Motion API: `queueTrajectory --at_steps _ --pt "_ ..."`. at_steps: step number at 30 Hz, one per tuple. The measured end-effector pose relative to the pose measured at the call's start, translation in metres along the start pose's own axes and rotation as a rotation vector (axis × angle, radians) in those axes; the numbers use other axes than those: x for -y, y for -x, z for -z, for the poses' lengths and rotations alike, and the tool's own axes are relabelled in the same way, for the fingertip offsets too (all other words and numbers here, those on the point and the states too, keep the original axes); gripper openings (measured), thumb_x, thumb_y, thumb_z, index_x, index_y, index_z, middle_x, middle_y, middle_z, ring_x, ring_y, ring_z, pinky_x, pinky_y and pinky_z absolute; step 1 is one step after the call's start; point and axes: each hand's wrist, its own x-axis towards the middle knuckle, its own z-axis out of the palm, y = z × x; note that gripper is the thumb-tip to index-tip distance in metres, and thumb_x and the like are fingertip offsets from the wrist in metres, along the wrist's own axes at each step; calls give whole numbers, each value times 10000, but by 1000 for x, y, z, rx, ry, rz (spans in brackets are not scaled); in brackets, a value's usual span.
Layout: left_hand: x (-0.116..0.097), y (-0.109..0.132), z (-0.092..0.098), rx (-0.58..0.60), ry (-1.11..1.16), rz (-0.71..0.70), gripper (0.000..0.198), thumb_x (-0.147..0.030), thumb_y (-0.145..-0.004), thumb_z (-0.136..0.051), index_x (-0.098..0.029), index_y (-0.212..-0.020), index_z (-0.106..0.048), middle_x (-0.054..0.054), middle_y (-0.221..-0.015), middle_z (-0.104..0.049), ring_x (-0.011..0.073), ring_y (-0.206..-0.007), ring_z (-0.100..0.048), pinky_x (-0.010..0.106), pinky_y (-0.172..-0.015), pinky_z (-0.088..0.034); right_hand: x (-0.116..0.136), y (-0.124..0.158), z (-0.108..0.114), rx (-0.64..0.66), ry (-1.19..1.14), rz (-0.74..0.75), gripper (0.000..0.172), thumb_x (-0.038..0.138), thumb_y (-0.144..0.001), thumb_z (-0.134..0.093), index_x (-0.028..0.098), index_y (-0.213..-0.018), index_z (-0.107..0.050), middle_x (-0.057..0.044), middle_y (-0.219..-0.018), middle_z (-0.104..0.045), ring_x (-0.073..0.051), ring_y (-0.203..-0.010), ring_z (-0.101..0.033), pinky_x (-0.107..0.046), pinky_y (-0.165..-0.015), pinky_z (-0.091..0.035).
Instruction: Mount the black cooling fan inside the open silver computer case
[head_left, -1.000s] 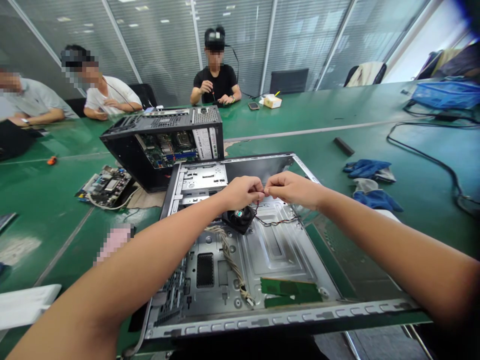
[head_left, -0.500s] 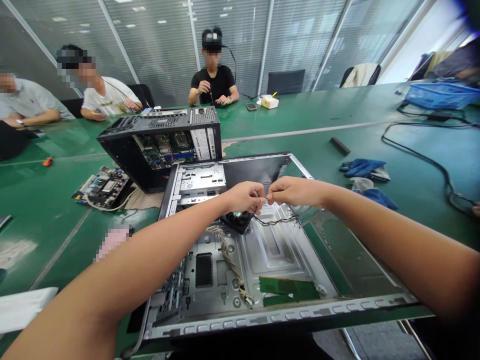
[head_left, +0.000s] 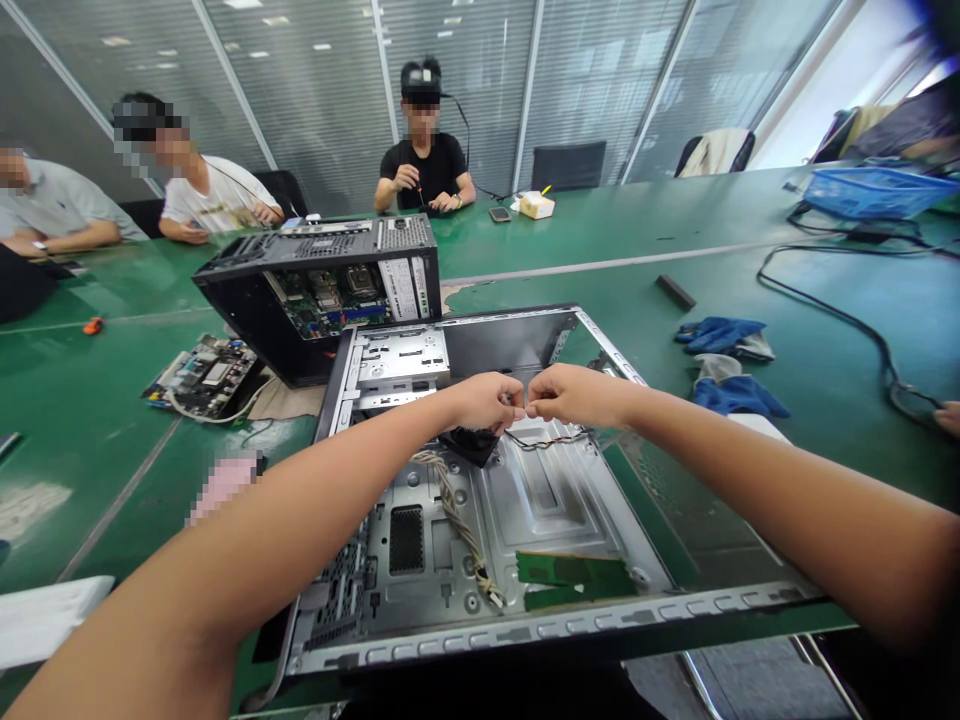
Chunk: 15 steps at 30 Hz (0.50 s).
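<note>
An open, bare computer case [head_left: 570,520] lies flat on the green table in front of me. Both my hands meet above its middle. My left hand [head_left: 486,400] and my right hand [head_left: 574,393] are closed in pinches, fingertips touching, on the thin twisted fan cable [head_left: 547,439]. The cable runs down to a small black fan [head_left: 469,444], mostly hidden under my left hand. A braided cable bundle [head_left: 461,525] lies on the case floor. Two green memory sticks [head_left: 574,578] rest near the front edge.
A second black case [head_left: 322,290] with a motherboard inside stands behind the open one, and a loose circuit board [head_left: 202,372] lies to its left. Blue gloves [head_left: 724,335] and black cables [head_left: 847,315] lie on the right. Three people sit across the table.
My two hands have moved slightly lower and closer together over the case, still pinching the cable. The fan is now more hidden under my left hand.
</note>
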Motion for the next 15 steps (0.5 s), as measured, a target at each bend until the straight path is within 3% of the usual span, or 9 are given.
queueTrajectory --at_steps 6,15 --pt "-2 3 1 68 -19 73 108 -187 -828 -542 -166 -723 -538 -53 -530 -557 72 -526 -504 200 -554 -419 -4 -4 -7 -11 111 98 138 274 -763 -518 184 -667 -559 9 -603 -535 -126 -559 -437 -273 -561 -316" --pt "3 0 3 -86 -27 73 91 -159 -777 -611 -166 -826 -535 -37 -571 -621 100 -548 -571 225 -567 -438 -9 -6 -4 -99 81 25 151 312 -788 -515 188 -706 -542 -2 -635 -545 -140 -586 -467 -280 -564 -337"
